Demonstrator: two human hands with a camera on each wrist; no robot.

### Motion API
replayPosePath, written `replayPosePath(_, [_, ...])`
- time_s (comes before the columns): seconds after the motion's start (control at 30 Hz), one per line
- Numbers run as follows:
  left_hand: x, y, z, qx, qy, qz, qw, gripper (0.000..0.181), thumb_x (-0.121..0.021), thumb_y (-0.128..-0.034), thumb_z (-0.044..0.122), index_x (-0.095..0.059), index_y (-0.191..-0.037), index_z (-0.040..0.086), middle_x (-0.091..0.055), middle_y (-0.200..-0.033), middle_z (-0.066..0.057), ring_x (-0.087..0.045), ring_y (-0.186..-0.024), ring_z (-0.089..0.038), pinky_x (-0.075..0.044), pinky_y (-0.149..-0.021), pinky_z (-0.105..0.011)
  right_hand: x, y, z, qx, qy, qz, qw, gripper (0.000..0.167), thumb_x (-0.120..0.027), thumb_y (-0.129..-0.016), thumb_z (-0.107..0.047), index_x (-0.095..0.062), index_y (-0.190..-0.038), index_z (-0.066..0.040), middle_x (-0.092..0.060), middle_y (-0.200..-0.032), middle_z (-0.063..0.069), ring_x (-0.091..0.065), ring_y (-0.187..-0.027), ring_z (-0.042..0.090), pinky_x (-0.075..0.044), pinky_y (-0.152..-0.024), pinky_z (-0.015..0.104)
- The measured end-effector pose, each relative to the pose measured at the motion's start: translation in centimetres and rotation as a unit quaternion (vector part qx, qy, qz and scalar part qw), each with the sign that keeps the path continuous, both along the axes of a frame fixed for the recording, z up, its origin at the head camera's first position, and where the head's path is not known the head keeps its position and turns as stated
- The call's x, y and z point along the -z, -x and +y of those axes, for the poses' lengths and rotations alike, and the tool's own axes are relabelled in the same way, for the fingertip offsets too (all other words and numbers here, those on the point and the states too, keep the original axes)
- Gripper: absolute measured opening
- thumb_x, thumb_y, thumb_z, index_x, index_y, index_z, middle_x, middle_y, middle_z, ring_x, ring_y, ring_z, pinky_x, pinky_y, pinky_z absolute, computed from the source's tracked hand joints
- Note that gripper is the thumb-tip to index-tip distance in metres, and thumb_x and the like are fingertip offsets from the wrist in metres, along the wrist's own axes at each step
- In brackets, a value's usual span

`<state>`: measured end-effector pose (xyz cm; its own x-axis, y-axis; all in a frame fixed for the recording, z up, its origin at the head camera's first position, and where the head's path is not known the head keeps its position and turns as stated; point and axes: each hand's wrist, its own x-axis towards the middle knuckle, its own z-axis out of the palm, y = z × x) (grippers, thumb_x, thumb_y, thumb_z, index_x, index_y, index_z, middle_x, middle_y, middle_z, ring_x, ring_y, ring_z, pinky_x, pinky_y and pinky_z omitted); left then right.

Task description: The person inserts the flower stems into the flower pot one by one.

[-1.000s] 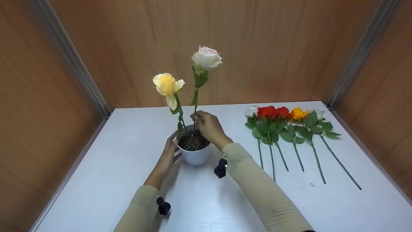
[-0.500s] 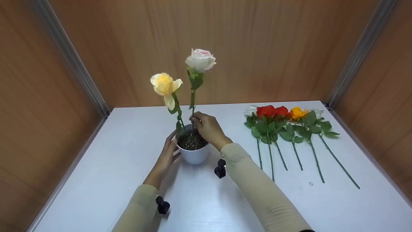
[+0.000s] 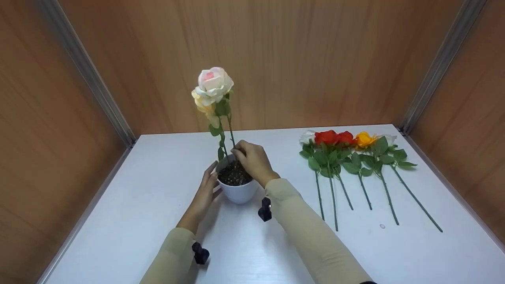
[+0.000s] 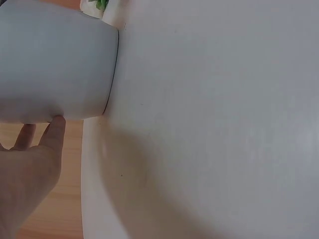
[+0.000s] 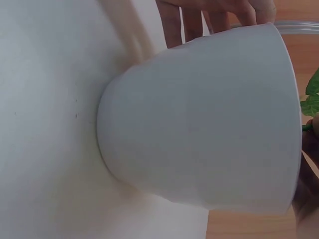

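Observation:
A white flower pot (image 3: 238, 194) filled with dark soil (image 3: 235, 175) stands upright on the white table. My left hand (image 3: 203, 193) rests its fairly straight fingers against the pot's left side; fingertips (image 4: 58, 121) touch the wall in the left wrist view. With thumb and fingers, my right hand (image 3: 254, 161) pinches the lower stem of a white rose with a pink centre (image 3: 215, 85), over the pot. Its stem leans left, and the bloom partly covers a pale yellow rose (image 3: 202, 105) standing in the soil. My right hand hides the lower end of the white rose's stem.
On the right of the table (image 3: 138, 189) lie several roses side by side: red roses (image 3: 327, 137), an orange-yellow rose (image 3: 365, 139) and white ones (image 3: 307, 137). Their green stems point toward me. A wooden panel (image 3: 315, 63) rises behind, with others at both sides.
The white rose's bloom has swung left and slightly down, now overlapping the yellow rose. My right hand has shifted slightly down at the stem. The left hand stays at the pot.

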<state>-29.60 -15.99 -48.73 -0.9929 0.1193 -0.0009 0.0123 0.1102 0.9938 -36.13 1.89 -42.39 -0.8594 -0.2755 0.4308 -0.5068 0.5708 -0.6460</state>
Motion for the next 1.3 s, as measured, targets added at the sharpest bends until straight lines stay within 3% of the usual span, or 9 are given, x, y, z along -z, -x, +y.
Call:
replayPosePath(0.17, [0.19, 0.13, -0.04, 0.002, -0.005, 0.003, 1.0, 0.06, -0.026, -0.109, 0.05, -0.011, -0.161, 0.024, -0.013, -0.165, -0.017, -0.022, -0.147, -0.043, -0.025, -0.119, -0.055, 0.22, 0.13, -0.1, 0.012, 0.012, 0.0, 0.9999, 0.013, -0.068, -0.098, -0.026, -0.072, -0.098, -0.013, -0.073, -0.092, -0.004, -0.066, -0.086, 0.01, -0.056, -0.081, 0.027])
replayPosePath(0.37, [0.1, 0.36, 0.03, -0.003, -0.001, 0.008, 1.0, 0.059, -0.026, -0.1095, 0.048, -0.013, -0.161, 0.022, -0.017, -0.164, -0.018, -0.025, -0.146, -0.043, -0.027, -0.118, -0.056, 0.0, 0.18, -0.04, 0.005, 0.007, -0.002, 1.0, 0.013, -0.065, -0.1, -0.022, -0.073, -0.1, -0.012, -0.074, -0.093, -0.003, -0.067, -0.087, 0.011, -0.056, -0.081, 0.027])
replayPosePath(0.87, [-0.22, 0.27, 0.14, -0.014, 0.013, -0.004, 0.9998, 0.062, -0.027, -0.1079, 0.051, -0.013, -0.161, 0.024, -0.016, -0.163, -0.021, -0.025, -0.146, -0.045, -0.029, -0.117, -0.053, -0.53, -0.09, 0.12, -0.001, -0.066, -0.008, 0.9978, 0.023, -0.055, -0.106, -0.02, -0.072, -0.114, -0.007, -0.073, -0.109, 0.005, -0.068, -0.105, 0.02, -0.055, -0.092, 0.031])
replayPosePath(1.23, [0.1, 0.26, 0.05, -0.01, 0.011, -0.002, 0.9999, 0.059, -0.025, -0.1091, 0.048, -0.013, -0.161, 0.023, -0.017, -0.163, -0.021, -0.026, -0.145, -0.045, -0.029, -0.117, -0.054, -0.21, -0.01, 0.03, 0.024, -0.025, -0.024, 0.9991, 0.014, -0.066, -0.1, -0.02, -0.074, -0.101, -0.009, -0.074, -0.097, 0.001, -0.068, -0.091, 0.013, -0.057, -0.084, 0.027])
replayPosePath(1.3, [-0.31, -0.09, 0.06, -0.007, 0.007, -0.001, 0.9999, 0.058, -0.025, -0.1098, 0.046, -0.013, -0.161, 0.022, -0.017, -0.163, -0.022, -0.027, -0.145, -0.046, -0.029, -0.117, -0.055, -0.25, 0.0, 0.04, 0.024, -0.018, -0.037, 0.9989, 0.014, -0.067, -0.1, -0.021, -0.074, -0.101, -0.009, -0.074, -0.095, 0.0, -0.068, -0.09, 0.012, -0.057, -0.083, 0.026])
